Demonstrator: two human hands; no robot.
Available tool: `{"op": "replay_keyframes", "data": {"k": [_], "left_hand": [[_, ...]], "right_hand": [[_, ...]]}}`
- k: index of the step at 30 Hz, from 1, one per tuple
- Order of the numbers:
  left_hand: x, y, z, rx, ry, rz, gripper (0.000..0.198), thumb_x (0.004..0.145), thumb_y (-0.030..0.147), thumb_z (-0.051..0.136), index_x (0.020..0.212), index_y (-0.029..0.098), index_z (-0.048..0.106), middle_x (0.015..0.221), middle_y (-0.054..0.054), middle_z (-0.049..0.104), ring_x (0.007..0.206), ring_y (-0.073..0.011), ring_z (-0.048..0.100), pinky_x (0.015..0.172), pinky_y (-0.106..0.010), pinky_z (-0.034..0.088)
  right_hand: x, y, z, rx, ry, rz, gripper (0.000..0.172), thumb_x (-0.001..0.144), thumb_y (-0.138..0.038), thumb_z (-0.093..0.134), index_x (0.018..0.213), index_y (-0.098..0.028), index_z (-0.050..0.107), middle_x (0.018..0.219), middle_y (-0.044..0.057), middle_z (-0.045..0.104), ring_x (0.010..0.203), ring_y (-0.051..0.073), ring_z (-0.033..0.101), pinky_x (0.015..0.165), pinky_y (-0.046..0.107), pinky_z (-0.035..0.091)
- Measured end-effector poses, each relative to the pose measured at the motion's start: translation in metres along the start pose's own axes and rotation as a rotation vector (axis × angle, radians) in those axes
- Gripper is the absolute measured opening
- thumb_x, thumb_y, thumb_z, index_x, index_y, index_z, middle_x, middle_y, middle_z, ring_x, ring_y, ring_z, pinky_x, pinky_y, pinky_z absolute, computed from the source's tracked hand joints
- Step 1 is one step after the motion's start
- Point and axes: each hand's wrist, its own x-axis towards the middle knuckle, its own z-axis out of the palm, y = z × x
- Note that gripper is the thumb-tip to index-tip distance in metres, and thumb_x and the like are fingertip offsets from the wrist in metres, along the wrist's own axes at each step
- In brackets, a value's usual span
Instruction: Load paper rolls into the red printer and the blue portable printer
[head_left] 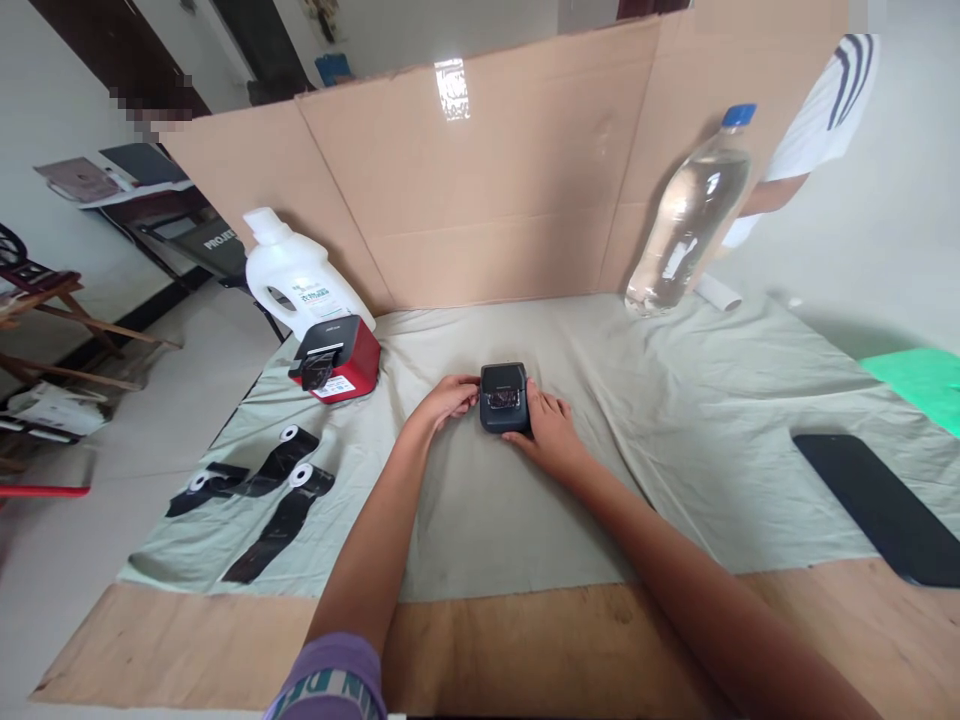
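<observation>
A small black label printer (504,398) sits on the cloth in front of me, with a strip of dark, shiny paper showing at its front slot. My left hand (452,400) is closed, its bent fingers pressed to the printer's left side. From the right, my right hand (553,428) grips the same printer, thumb at the lower front corner and fingers along the side. A red and black printer (358,358) stands to the left with black paper coming out. Several rolls of black paper (279,525) lie partly unrolled nearer to me.
A white jug (307,280) leans behind the red printer. Against the cardboard screen (480,180) stands a large clear bottle (694,220) with a blue cap. A dark phone (885,505) lies at right, near a green item (919,380). Behind the screen is a person's white sleeve (817,120).
</observation>
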Motion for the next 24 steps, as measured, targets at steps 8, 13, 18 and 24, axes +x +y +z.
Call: {"op": "replay_keyframes", "data": {"k": [8, 13, 18, 24], "left_hand": [[0.000, -0.001, 0.001, 0.015, 0.005, 0.010, 0.041, 0.078, 0.012, 0.056, 0.118, 0.009, 0.063, 0.057, 0.008, 0.043, 0.036, -0.0014, 0.023, 0.039, -0.018, 0.009], [-0.004, -0.001, 0.001, 0.013, 0.003, 0.031, 0.053, 0.078, 0.014, 0.057, 0.131, 0.009, 0.057, 0.061, 0.006, 0.048, 0.038, -0.0018, 0.025, 0.040, -0.019, 0.010], [-0.011, 0.001, -0.002, -0.010, -0.027, 0.129, 0.076, 0.081, 0.019, 0.056, 0.153, 0.023, 0.034, 0.064, 0.005, 0.053, 0.040, -0.0040, 0.029, 0.040, -0.019, 0.011], [-0.008, 0.003, 0.001, 0.044, -0.027, 0.148, 0.065, 0.087, 0.031, 0.060, 0.149, 0.025, 0.043, 0.059, 0.007, 0.044, 0.039, -0.0034, 0.025, 0.041, -0.018, 0.009]], "right_hand": [[-0.001, 0.001, 0.001, -0.037, 0.015, -0.020, 0.092, 0.090, -0.054, 0.055, 0.157, -0.005, 0.015, 0.145, 0.025, 0.050, 0.127, 0.038, 0.049, 0.103, 0.049, 0.034], [-0.001, 0.002, 0.001, -0.043, 0.026, -0.030, 0.091, 0.090, -0.053, 0.054, 0.157, -0.006, 0.013, 0.146, 0.024, 0.049, 0.126, 0.038, 0.049, 0.103, 0.049, 0.034], [-0.002, 0.002, 0.002, -0.026, 0.029, -0.035, 0.089, 0.091, -0.052, 0.053, 0.157, -0.006, 0.016, 0.149, 0.024, 0.046, 0.127, 0.038, 0.048, 0.104, 0.049, 0.033], [-0.001, 0.001, 0.002, -0.013, 0.027, -0.025, 0.089, 0.091, -0.052, 0.056, 0.156, -0.004, 0.019, 0.150, 0.025, 0.045, 0.130, 0.038, 0.046, 0.105, 0.048, 0.032]]}}
